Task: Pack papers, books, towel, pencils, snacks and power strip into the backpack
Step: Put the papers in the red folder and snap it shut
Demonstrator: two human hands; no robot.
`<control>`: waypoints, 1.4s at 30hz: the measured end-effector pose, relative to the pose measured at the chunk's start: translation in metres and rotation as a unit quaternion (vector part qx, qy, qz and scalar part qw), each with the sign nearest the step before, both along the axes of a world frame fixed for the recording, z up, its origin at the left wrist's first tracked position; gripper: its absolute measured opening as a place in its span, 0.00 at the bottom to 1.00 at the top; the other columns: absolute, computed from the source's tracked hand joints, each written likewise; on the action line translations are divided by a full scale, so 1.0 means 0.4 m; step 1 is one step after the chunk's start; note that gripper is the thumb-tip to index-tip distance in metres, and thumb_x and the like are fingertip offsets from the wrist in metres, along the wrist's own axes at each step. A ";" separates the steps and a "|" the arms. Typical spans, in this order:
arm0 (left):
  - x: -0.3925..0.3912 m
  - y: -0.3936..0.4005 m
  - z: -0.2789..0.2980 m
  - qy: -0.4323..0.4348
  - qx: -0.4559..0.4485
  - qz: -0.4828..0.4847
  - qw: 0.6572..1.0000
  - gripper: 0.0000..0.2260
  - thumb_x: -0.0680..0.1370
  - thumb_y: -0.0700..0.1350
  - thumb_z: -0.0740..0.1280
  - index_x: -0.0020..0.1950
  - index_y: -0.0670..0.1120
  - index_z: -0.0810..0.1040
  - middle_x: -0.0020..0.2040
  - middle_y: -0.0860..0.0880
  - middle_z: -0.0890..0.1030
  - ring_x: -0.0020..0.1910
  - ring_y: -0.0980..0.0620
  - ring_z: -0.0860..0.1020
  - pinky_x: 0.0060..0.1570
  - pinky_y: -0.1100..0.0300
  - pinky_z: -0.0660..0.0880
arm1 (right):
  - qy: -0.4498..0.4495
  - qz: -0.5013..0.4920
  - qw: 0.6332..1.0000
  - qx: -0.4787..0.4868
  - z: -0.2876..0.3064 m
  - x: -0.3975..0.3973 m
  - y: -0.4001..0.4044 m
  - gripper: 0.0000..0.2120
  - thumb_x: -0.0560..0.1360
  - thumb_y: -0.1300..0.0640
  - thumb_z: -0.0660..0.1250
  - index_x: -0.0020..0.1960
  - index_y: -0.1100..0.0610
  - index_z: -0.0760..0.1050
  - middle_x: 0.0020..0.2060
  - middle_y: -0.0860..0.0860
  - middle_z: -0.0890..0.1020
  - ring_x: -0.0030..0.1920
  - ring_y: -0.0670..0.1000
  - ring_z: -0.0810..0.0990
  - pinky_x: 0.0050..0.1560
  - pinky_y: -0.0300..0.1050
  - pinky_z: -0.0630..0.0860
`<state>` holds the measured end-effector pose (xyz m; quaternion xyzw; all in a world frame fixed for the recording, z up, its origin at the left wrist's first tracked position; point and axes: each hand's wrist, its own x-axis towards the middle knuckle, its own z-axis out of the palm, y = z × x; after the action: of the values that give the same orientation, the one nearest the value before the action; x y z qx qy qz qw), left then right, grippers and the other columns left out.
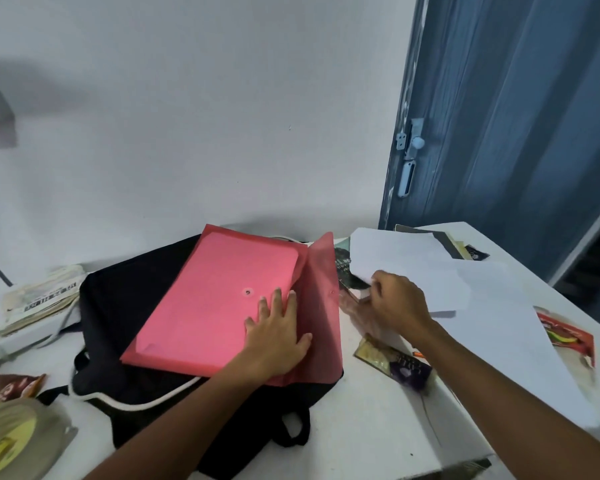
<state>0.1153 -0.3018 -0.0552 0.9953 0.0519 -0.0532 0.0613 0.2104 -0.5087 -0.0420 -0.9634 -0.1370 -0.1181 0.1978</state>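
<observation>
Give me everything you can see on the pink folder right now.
The pink folder is a translucent plastic snap envelope, lying flat on top of the black backpack, turned at an angle. Its flap is open toward the right, with a snap stud visible on the body and on the flap. Something pale, likely paper, shows through inside. The left hand presses flat on its lower right part near the flap fold. The right hand is beside it, at the white papers.

White wall (194, 98), blue door (506, 116), white table (368, 420)
</observation>
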 end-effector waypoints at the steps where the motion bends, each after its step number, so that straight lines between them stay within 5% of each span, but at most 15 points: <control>1: -0.002 -0.001 0.001 -0.001 0.001 -0.002 1.000 0.30 0.80 0.53 0.56 0.78 0.47 0.48 0.78 0.42 0.43 0.76 0.36 0.48 0.68 0.34 0.59 | -0.007 -0.016 0.999 0.046 0.015 0.003 0.003 0.13 0.79 0.53 0.56 0.48 0.60 0.76 0.40 0.55 0.81 0.40 0.55 0.78 0.38 0.45 0.72; 4: -0.010 -0.006 0.014 -0.017 -0.026 -0.005 1.000 0.23 0.77 0.38 0.55 0.73 0.47 0.59 0.78 0.42 0.45 0.76 0.34 0.49 0.68 0.34 0.60 | -0.027 -0.022 0.981 0.191 0.054 0.001 0.024 0.09 0.80 0.57 0.58 0.51 0.59 0.76 0.44 0.55 0.82 0.44 0.55 0.80 0.40 0.48 0.78; 7: -0.012 -0.009 0.023 -0.041 -0.043 0.004 0.998 0.20 0.77 0.34 0.54 0.69 0.42 0.66 0.78 0.41 0.49 0.76 0.36 0.50 0.70 0.39 0.61 | -0.037 0.041 0.958 0.282 0.090 -0.016 0.057 0.09 0.79 0.59 0.58 0.44 0.60 0.74 0.38 0.55 0.80 0.40 0.55 0.80 0.36 0.56 0.78; 9: -0.009 -0.009 0.019 -0.041 -0.043 0.011 0.998 0.21 0.77 0.37 0.55 0.71 0.39 0.64 0.78 0.39 0.50 0.76 0.37 0.51 0.71 0.40 0.61 | -0.052 0.094 0.944 0.312 0.118 -0.041 0.090 0.08 0.78 0.61 0.59 0.44 0.61 0.75 0.38 0.55 0.79 0.41 0.55 0.78 0.41 0.54 0.77; 13: -0.006 -0.005 -0.004 -0.041 -0.054 0.028 0.997 0.33 0.75 0.51 0.60 0.76 0.41 0.53 0.77 0.41 0.53 0.76 0.40 0.53 0.69 0.40 0.63 | -0.041 0.213 0.925 0.314 0.138 -0.109 0.165 0.13 0.74 0.59 0.62 0.55 0.63 0.79 0.54 0.54 0.81 0.58 0.49 0.77 0.60 0.31 0.68; 17: -0.010 -0.003 -0.019 -0.092 -0.057 0.009 0.994 0.38 0.69 0.65 0.52 0.76 0.50 0.57 0.75 0.45 0.62 0.74 0.43 0.59 0.65 0.41 0.67 | 0.044 0.323 0.929 0.174 0.090 -0.145 0.207 0.08 0.74 0.59 0.66 0.48 0.62 0.81 0.65 0.51 0.76 0.71 0.47 0.64 0.74 0.44 0.52; 20: -0.017 0.004 -0.022 -0.091 -0.066 0.000 0.994 0.36 0.71 0.63 0.45 0.78 0.50 0.52 0.79 0.48 0.53 0.77 0.45 0.52 0.71 0.45 0.59 | 0.172 0.369 0.906 0.113 0.068 -0.149 0.209 0.08 0.73 0.59 0.68 0.38 0.63 0.76 0.71 0.46 0.68 0.74 0.44 0.56 0.73 0.46 0.40; 23: -0.036 0.010 -0.003 -0.111 -0.148 -0.003 0.983 0.41 0.67 0.66 0.41 0.77 0.50 0.56 0.77 0.49 0.57 0.77 0.46 0.55 0.71 0.48 0.59 | 0.267 0.350 0.872 0.215 0.072 -0.143 0.202 0.10 0.74 0.54 0.69 0.39 0.60 0.78 0.75 0.45 0.61 0.73 0.40 0.59 0.74 0.46 0.51; 25: -0.044 0.018 0.002 -0.114 -0.194 0.005 0.974 0.42 0.64 0.68 0.46 0.77 0.53 0.51 0.78 0.52 0.50 0.77 0.48 0.53 0.72 0.49 0.60 | 0.205 0.299 0.893 0.267 0.076 -0.128 0.195 0.07 0.75 0.53 0.68 0.49 0.56 0.80 0.74 0.45 0.60 0.71 0.38 0.59 0.72 0.45 0.57; 28: -0.039 0.031 -0.014 -0.125 -0.148 -0.003 0.981 0.43 0.69 0.66 0.45 0.79 0.42 0.48 0.79 0.46 0.43 0.78 0.48 0.45 0.71 0.47 0.61 | 0.126 0.180 0.974 0.057 0.038 -0.087 0.172 0.29 0.75 0.44 0.65 0.72 0.53 0.62 0.77 0.51 0.54 0.77 0.54 0.50 0.74 0.58 0.48; 30: -0.043 0.030 -0.009 -0.134 -0.159 0.002 0.978 0.42 0.71 0.65 0.46 0.78 0.40 0.46 0.79 0.45 0.45 0.78 0.48 0.44 0.72 0.47 0.60 | 0.157 0.126 0.979 -0.007 0.002 -0.079 0.165 0.38 0.73 0.37 0.62 0.76 0.51 0.53 0.77 0.54 0.51 0.77 0.60 0.45 0.72 0.65 0.43; 34: -0.064 0.028 0.023 -0.155 -0.216 -0.018 0.964 0.43 0.70 0.67 0.50 0.78 0.44 0.42 0.79 0.49 0.47 0.78 0.51 0.47 0.74 0.51 0.55 | 0.171 0.132 0.976 0.004 -0.057 -0.072 0.171 0.38 0.73 0.33 0.59 0.75 0.51 0.54 0.76 0.51 0.57 0.76 0.56 0.49 0.72 0.66 0.43; 38: -0.072 0.043 0.035 -0.183 -0.274 -0.051 0.943 0.31 0.79 0.47 0.62 0.75 0.53 0.45 0.72 0.59 0.50 0.75 0.57 0.51 0.67 0.75 0.47 | 0.155 0.204 0.966 0.041 -0.054 -0.083 0.190 0.31 0.77 0.41 0.60 0.75 0.55 0.59 0.74 0.50 0.63 0.76 0.52 0.53 0.75 0.58 0.42; 42: -0.072 0.069 0.032 -0.175 -0.334 -0.035 0.926 0.30 0.73 0.34 0.55 0.76 0.46 0.58 0.74 0.55 0.61 0.74 0.57 0.61 0.64 0.79 0.52 | 0.128 0.317 0.939 0.050 -0.077 -0.101 0.214 0.29 0.76 0.43 0.57 0.73 0.55 0.64 0.71 0.49 0.68 0.74 0.51 0.60 0.75 0.54 0.47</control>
<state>0.0865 -0.2742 -0.0423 0.9118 -0.0150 0.1052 0.3966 0.1700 -0.4232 -0.0728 -0.8661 -0.4022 0.0684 0.2889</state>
